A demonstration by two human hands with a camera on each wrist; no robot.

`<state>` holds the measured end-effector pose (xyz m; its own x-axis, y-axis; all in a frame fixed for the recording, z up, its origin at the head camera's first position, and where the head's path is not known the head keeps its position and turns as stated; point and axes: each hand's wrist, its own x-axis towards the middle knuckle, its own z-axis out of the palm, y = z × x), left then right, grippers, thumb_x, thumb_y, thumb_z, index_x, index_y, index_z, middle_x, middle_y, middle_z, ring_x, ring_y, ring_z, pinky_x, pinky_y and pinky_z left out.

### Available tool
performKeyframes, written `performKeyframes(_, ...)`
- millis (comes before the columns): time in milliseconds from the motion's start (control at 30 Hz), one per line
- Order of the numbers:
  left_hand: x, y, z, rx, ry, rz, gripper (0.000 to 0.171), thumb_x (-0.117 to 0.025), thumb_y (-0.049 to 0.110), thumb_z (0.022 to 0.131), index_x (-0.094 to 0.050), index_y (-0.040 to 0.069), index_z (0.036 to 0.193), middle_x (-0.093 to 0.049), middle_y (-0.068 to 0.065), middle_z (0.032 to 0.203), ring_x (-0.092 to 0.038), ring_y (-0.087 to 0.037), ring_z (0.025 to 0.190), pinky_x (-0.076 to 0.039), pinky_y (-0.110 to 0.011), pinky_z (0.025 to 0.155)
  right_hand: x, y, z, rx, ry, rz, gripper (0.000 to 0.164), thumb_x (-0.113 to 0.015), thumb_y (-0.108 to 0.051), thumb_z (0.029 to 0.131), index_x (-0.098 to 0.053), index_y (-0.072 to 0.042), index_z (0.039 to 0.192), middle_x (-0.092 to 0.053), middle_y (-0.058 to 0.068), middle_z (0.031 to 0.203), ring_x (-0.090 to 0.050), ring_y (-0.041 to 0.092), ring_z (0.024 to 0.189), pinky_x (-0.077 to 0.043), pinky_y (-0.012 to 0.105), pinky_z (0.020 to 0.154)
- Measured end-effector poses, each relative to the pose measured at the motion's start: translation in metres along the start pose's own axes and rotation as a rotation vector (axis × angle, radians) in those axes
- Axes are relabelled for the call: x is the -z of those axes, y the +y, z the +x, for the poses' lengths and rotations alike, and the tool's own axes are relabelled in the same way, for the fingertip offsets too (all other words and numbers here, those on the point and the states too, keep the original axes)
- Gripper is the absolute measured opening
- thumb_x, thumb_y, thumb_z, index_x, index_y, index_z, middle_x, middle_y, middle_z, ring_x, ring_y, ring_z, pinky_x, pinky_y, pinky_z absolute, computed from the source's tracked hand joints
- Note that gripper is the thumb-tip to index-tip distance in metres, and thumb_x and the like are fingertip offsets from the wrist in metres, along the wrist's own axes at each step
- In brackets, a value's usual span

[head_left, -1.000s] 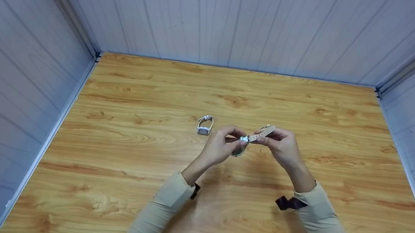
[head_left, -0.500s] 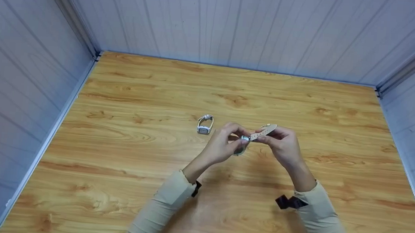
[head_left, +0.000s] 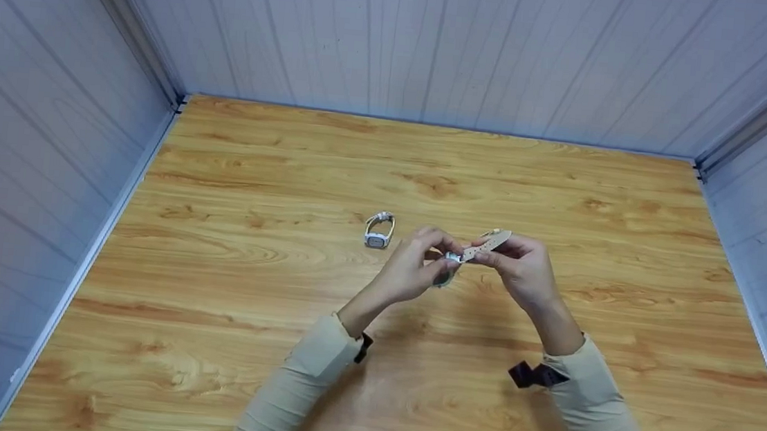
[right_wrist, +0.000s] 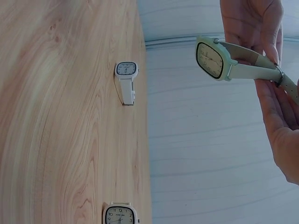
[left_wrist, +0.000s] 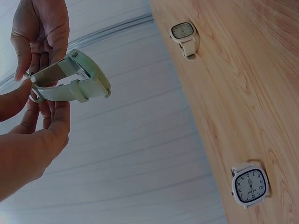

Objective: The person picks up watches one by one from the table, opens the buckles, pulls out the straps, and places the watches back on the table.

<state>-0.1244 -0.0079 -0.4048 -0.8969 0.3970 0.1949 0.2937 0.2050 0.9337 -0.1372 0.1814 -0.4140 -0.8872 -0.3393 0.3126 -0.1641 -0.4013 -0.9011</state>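
Note:
A pale green wristwatch point(right_wrist: 210, 60) is held up above the table between both hands, its strap looped through the buckle. The left hand point(head_left: 410, 270) pinches the strap near the buckle between thumb and fingers. With thumb and fingers, the right hand point(head_left: 528, 273) grips the free strap end point(head_left: 488, 246), whose beige, punched underside shows. The watch case hangs below the left fingers, partly hidden in the head view. In the left wrist view the strap forms a loop behind the case point(left_wrist: 97, 74).
One white watch point(head_left: 378, 233) stands on the wooden table point(head_left: 277, 164), left of the hands. Another white watch point(head_left: 491, 233) is mostly hidden behind the right hand; the left wrist view shows its dial point(left_wrist: 182, 31). Panel walls point(head_left: 398, 43) enclose the table's back and sides.
Both hands stay nearly in place. The green watch and its strap end have shifted very slightly up and to the right, still held by both hands.

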Motion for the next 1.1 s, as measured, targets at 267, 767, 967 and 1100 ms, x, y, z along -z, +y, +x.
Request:
performKeyframes(267,-0.0004,0.0,-0.0002,-0.006,-0.019,-0.016,0.006,-0.059,-0.005,0.085,-0.058,-0.005,0.091,-0.053,-0.012,0.096,-0.053,-0.022,0.095,-0.048,-0.028,0.083,-0.0005,-0.0003,-0.0005,-0.007,0.006,-0.02,0.017,-0.059,0.016,0.079,-0.055,0.025,0.093,-0.065,0.014,0.089,-0.063,0.021,0.082,-0.053,0.029,0.073)
performKeyframes(767,0.0009,-0.0014,-0.0022,0.074,0.0,-0.187,0.007,-0.058,0.001,0.088,-0.056,-0.005,0.092,-0.052,-0.011,0.096,-0.056,-0.014,0.086,-0.05,-0.024,0.076,-0.0013,-0.0023,-0.002,-0.02,0.0,-0.001,0.014,-0.061,0.013,0.079,-0.067,0.008,0.092,-0.063,0.013,0.09,-0.063,0.021,0.084,-0.052,0.028,0.074)
performKeyframes(967,0.0007,-0.0041,-0.0033,0.064,0.036,-0.147,0.01,-0.059,0.003,0.088,-0.058,-0.006,0.093,-0.057,-0.012,0.093,-0.058,-0.017,0.086,-0.05,-0.027,0.078,-0.0019,-0.0032,-0.0022,-0.018,0.014,-0.04,0.012,-0.059,0.015,0.08,-0.064,0.014,0.091,-0.064,0.015,0.088,-0.064,0.022,0.083,-0.053,0.03,0.074)
performKeyframes(1100,0.0022,-0.0044,-0.0044,0.051,0.042,-0.082,0.016,-0.064,0.006,0.085,-0.059,-0.003,0.098,-0.058,-0.01,0.096,-0.058,-0.018,0.09,-0.048,-0.026,0.082,-0.0015,-0.0042,-0.0017,-0.01,0.017,-0.077,0.011,-0.058,0.016,0.08,-0.06,0.019,0.09,-0.064,0.014,0.088,-0.064,0.022,0.083,-0.053,0.03,0.073)
